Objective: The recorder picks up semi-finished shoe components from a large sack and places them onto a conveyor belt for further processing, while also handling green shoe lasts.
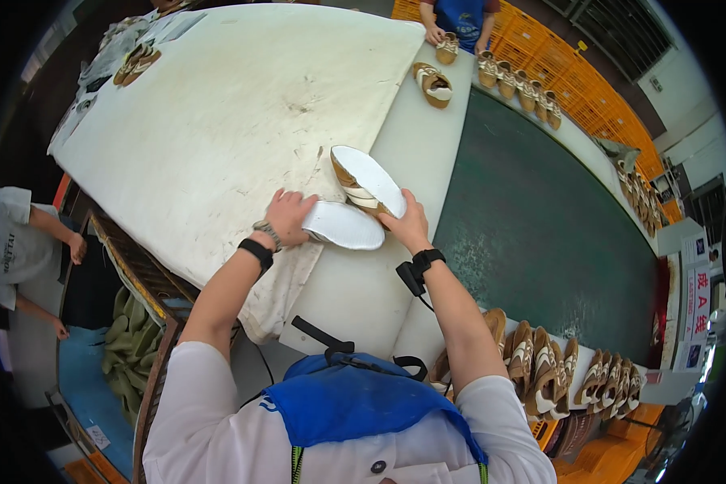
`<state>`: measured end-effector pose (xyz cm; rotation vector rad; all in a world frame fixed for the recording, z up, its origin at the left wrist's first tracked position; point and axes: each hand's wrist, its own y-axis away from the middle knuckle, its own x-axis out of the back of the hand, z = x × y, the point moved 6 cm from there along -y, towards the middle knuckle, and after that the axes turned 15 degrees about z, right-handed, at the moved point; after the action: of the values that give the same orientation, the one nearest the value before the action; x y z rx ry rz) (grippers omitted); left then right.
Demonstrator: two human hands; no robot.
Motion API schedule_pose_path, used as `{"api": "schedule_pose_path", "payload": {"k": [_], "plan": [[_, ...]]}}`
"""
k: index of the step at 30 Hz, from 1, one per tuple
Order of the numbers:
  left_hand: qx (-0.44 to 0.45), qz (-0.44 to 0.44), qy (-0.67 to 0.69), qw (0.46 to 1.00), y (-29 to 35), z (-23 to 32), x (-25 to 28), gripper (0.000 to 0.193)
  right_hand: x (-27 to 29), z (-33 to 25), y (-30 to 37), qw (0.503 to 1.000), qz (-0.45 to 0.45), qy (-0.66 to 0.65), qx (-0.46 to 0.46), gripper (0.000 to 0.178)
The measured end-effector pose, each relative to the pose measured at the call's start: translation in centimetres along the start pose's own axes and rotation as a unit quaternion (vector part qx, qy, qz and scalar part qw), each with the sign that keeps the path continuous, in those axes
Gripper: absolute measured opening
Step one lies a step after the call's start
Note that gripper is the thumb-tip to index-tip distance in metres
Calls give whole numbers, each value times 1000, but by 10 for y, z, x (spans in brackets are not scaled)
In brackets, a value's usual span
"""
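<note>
Two brown-and-white shoes are held bottom up over the seam between the cloth-covered table and a pale board, their flat white undersides facing me. My left hand (290, 216) grips one end of the lower shoe (345, 226), which lies nearly level across the view. The upper shoe (369, 176) slants up and to the left, its brown and cream side showing. My right hand (410, 221) is closed round its near end, thumb on the white underside. The two shoes touch or overlap near my right fingers; which one cannot be made out.
A cream cloth-covered table (210, 105) spreads ahead and left. To the right runs a dark green conveyor belt (540, 218) with rows of shoes (540, 367) along both sides. Another shoe (434, 85) stands ahead. A co-worker in a blue apron (462, 20) handles a shoe; another person (24, 242) is left.
</note>
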<state>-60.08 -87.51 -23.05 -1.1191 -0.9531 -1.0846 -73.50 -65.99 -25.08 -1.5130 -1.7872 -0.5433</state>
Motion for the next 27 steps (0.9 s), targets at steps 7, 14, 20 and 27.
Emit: {"api": "schedule_pose_path", "payload": {"k": [7, 14, 20, 27], "plan": [[359, 98, 676, 636, 67, 8, 0, 49, 80, 13, 41, 984, 116, -133, 11, 59], [332, -27, 874, 355, 96, 81, -12, 47, 68, -18, 143, 612, -270, -635, -387, 61], [398, -1, 856, 330, 121, 90, -57, 45, 33, 38, 189, 707, -322, -461, -429, 64], [404, 57, 512, 756, 165, 58, -82, 54, 50, 4, 132, 981, 46, -172, 77, 42]]}}
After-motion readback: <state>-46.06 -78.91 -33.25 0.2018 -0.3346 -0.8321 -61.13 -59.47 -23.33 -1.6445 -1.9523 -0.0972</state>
